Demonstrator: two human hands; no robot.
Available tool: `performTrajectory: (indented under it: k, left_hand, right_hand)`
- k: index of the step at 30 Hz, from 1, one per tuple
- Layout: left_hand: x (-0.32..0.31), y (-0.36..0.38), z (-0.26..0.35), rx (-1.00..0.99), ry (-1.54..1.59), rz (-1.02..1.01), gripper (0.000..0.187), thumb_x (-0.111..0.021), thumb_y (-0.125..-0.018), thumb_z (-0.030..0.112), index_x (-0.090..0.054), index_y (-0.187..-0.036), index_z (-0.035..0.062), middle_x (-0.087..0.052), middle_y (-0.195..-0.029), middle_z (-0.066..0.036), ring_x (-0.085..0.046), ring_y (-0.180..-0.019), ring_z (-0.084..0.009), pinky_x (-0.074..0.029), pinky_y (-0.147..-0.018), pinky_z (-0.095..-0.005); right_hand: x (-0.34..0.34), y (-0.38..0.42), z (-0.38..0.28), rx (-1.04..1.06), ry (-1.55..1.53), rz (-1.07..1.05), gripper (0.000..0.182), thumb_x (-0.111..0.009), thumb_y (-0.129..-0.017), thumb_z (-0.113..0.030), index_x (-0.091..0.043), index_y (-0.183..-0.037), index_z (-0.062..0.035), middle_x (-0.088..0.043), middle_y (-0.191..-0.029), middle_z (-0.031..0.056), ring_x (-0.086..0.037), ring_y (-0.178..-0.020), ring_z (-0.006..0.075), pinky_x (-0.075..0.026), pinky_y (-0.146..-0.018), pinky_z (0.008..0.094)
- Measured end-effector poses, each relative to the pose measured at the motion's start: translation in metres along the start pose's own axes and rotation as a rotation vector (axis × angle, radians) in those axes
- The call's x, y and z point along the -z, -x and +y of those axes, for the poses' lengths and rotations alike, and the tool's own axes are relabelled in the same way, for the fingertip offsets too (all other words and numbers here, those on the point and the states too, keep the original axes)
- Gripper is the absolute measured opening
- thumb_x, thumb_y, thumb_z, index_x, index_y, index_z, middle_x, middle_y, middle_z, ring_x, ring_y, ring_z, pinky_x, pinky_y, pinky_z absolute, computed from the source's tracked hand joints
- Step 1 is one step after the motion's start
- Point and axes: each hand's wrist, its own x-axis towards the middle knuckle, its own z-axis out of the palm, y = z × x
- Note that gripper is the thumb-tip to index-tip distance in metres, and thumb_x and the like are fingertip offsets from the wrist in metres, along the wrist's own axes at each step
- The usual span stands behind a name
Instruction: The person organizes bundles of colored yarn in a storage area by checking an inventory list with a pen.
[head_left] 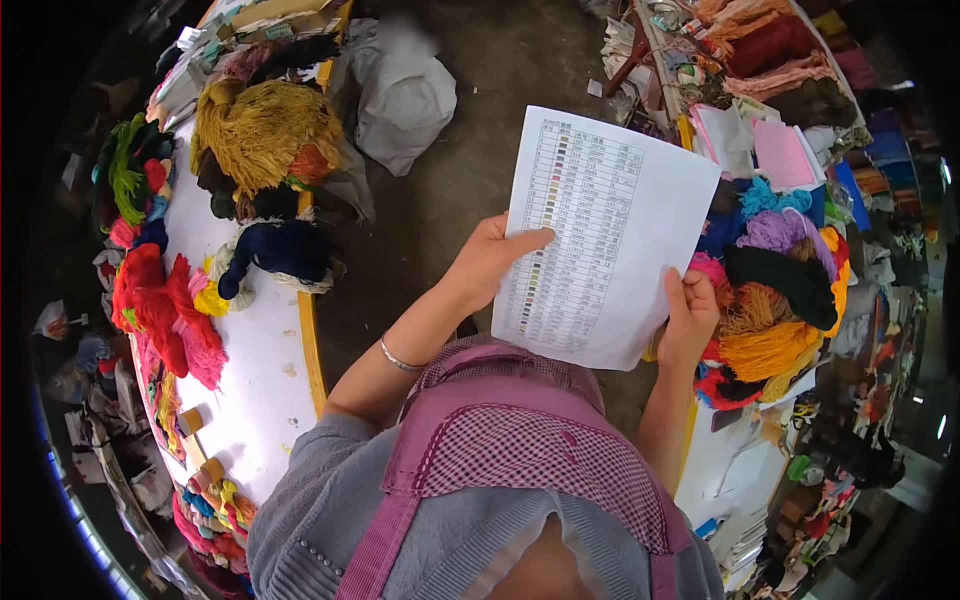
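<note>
A printed sheet of paper is held up in front of my body, tilted a little clockwise. Its left half carries a table with rows of numbers and a column of small colour swatches. My left hand grips the left edge, thumb lying across the front over the table and fingers hidden behind. At the lower right edge, my right hand pinches the paper, its thumb on the front side. Below the sheet is the pink checked apron that I wear.
On the left a white table with a yellow edge bears mustard yarn, red yarn and navy yarn. A grey plastic bag lies beyond it. To the right are orange yarn, purple yarn and a pink pad.
</note>
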Motion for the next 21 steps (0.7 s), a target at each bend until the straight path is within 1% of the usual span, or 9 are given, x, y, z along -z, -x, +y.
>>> performTrajectory:
  k: [5, 8, 10, 15, 16, 17, 18, 20, 21]
  left_hand:
    - [0.013, -0.027, 0.014, -0.004, 0.009, 0.077, 0.025, -0.063, -0.091, 0.007, -0.066, -0.113, -0.0051, -0.070, -0.106, -0.012, -0.068, -0.090, -0.0177, -0.054, -0.080, -0.0297]
    - [0.024, -0.055, 0.033, -0.040, -0.014, 0.127, 0.026, -0.063, -0.091, 0.007, -0.065, -0.113, -0.0057, -0.070, -0.106, -0.012, -0.069, -0.090, -0.0178, -0.054, -0.080, -0.0301]
    - [0.029, -0.073, 0.045, -0.067, -0.007, 0.167, 0.026, -0.063, -0.091, 0.008, -0.065, -0.113, -0.0057, -0.070, -0.106, -0.012, -0.069, -0.090, -0.0180, -0.054, -0.080, -0.0302]
    - [0.036, -0.129, 0.082, -0.168, 0.001, 0.262, 0.026, -0.062, -0.092, 0.009, -0.065, -0.114, -0.0059, -0.070, -0.106, -0.012, -0.068, -0.090, -0.0175, -0.054, -0.080, -0.0299]
    - [0.038, -0.139, 0.087, -0.184, -0.039, 0.315, 0.028, -0.062, -0.092, 0.010, -0.064, -0.114, -0.0058, -0.070, -0.105, -0.010, -0.067, -0.090, -0.0159, -0.053, -0.081, -0.0295]
    - [0.039, -0.147, 0.093, -0.200, -0.079, 0.368, 0.029, -0.061, -0.092, 0.012, -0.063, -0.115, -0.0058, -0.069, -0.103, -0.008, -0.065, -0.089, -0.0143, -0.052, -0.081, -0.0290]
    - [0.040, -0.155, 0.098, -0.233, -0.081, 0.382, 0.029, -0.061, -0.092, 0.012, -0.063, -0.115, -0.0058, -0.069, -0.103, -0.008, -0.065, -0.089, -0.0143, -0.052, -0.081, -0.0290]
    - [0.045, -0.165, 0.103, -0.261, -0.177, 0.578, 0.029, -0.062, -0.093, 0.013, -0.063, -0.114, -0.0054, -0.069, -0.101, -0.006, -0.063, -0.088, -0.0117, -0.050, -0.080, -0.0273]
    - [0.052, -0.166, 0.105, -0.254, -0.205, 0.627, 0.027, -0.062, -0.093, 0.013, -0.064, -0.113, -0.0047, -0.069, -0.100, -0.004, -0.062, -0.088, -0.0106, -0.049, -0.079, -0.0265]
  right_hand:
    - [-0.018, -0.042, 0.015, -0.051, -0.009, -0.057, 0.012, -0.067, -0.092, -0.009, -0.057, -0.088, -0.0031, -0.060, -0.077, -0.0046, -0.048, -0.069, -0.0005, -0.036, -0.063, 0.0154]
    - [-0.038, -0.088, 0.029, -0.054, 0.010, -0.128, 0.012, -0.067, -0.092, -0.009, -0.058, -0.088, -0.0029, -0.060, -0.076, -0.0054, -0.047, -0.068, -0.0010, -0.035, -0.063, 0.0145]
    - [-0.058, -0.122, 0.030, -0.101, -0.009, -0.163, 0.014, -0.067, -0.092, -0.010, -0.057, -0.087, -0.0030, -0.057, -0.075, -0.0066, -0.045, -0.067, -0.0012, -0.034, -0.061, 0.0147]
    - [-0.094, -0.213, 0.044, -0.090, -0.029, -0.345, 0.014, -0.066, -0.093, -0.011, -0.057, -0.087, -0.0025, -0.057, -0.075, -0.0066, -0.044, -0.067, -0.0012, -0.034, -0.061, 0.0147]
    - [-0.100, -0.232, 0.045, -0.103, -0.031, -0.396, 0.014, -0.066, -0.093, -0.011, -0.057, -0.088, -0.0024, -0.057, -0.075, -0.0064, -0.045, -0.067, -0.0012, -0.034, -0.062, 0.0147]
    - [-0.104, -0.249, 0.045, -0.120, -0.008, -0.458, 0.011, -0.065, -0.094, -0.011, -0.058, -0.092, -0.0022, -0.061, -0.078, -0.0053, -0.048, -0.070, -0.0008, -0.036, -0.064, 0.0143]
    - [-0.110, -0.265, 0.044, -0.102, -0.018, -0.487, 0.011, -0.065, -0.094, -0.011, -0.058, -0.092, -0.0022, -0.061, -0.078, -0.0053, -0.048, -0.070, -0.0008, -0.036, -0.064, 0.0143]
    - [-0.126, -0.294, 0.041, -0.209, 0.037, -0.601, 0.011, -0.061, -0.096, -0.011, -0.061, -0.102, -0.0018, -0.065, -0.087, -0.0003, -0.056, -0.073, 0.0035, -0.042, -0.067, 0.0170]
    - [-0.135, -0.307, 0.040, -0.233, 0.074, -0.652, 0.013, -0.060, -0.097, -0.013, -0.060, -0.104, -0.0016, -0.067, -0.088, 0.0020, -0.057, -0.073, 0.0053, -0.044, -0.067, 0.0185]
